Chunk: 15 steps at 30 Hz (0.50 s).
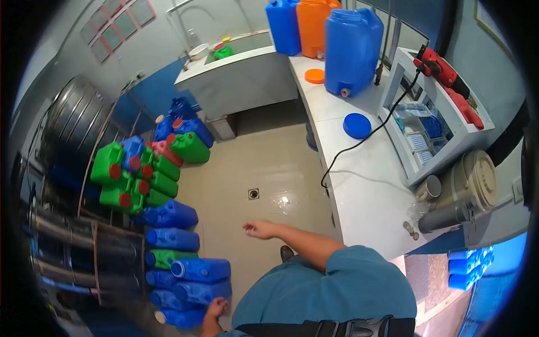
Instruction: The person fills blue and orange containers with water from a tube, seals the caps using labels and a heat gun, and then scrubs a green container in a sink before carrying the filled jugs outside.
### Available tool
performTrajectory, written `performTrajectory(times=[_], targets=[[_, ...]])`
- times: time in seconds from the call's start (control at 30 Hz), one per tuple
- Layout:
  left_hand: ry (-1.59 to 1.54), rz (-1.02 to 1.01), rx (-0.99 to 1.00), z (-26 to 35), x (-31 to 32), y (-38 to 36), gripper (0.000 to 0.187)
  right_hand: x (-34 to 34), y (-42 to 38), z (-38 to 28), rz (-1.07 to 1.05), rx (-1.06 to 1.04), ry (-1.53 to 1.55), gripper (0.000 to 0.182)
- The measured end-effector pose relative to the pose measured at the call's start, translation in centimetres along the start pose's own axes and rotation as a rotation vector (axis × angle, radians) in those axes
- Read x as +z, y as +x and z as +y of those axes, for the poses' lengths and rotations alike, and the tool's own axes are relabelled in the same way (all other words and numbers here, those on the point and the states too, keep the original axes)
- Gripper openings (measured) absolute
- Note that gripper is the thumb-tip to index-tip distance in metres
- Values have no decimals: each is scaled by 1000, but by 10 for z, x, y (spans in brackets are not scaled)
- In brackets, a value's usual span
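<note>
My right hand [259, 229] hangs over the tiled floor with its fingers loosely bent and nothing in them. Low in the view, my left hand [217, 307] is also empty, fingers half curled. It is nearest to the stacked blue jerrycans [205, 291], overlapping their edge in this view. Another blue jerrycan [209, 269] lies on its side atop this group, with a green jerrycan [164, 258] behind it. Farther up the row, several green jerrycans [163, 184] with red caps are piled on their sides.
A white counter [370, 168] runs along the right, bearing a large blue container [351, 53], an orange lid [315, 76], a blue lid [357, 126] and a white rack [398, 140]. A black cable [348, 149] droops over its edge. A drain [254, 194] sits in the wet floor.
</note>
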<state>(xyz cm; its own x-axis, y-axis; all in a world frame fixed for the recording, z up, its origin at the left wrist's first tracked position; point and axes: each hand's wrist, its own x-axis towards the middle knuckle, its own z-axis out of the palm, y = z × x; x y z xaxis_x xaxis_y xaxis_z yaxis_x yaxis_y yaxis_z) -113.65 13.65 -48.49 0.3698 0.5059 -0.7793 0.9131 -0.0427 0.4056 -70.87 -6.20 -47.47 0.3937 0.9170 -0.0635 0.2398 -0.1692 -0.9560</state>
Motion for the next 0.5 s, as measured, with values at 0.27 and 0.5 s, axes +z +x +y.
performTrajectory(times=[0.27, 0.5], targets=[[110, -232, -34, 107, -81, 109, 37, -261, 48, -32, 830, -52, 85, 36], [415, -300, 184, 312, -152, 314, 40, -438, -21, -64, 1613, -76, -149, 16]])
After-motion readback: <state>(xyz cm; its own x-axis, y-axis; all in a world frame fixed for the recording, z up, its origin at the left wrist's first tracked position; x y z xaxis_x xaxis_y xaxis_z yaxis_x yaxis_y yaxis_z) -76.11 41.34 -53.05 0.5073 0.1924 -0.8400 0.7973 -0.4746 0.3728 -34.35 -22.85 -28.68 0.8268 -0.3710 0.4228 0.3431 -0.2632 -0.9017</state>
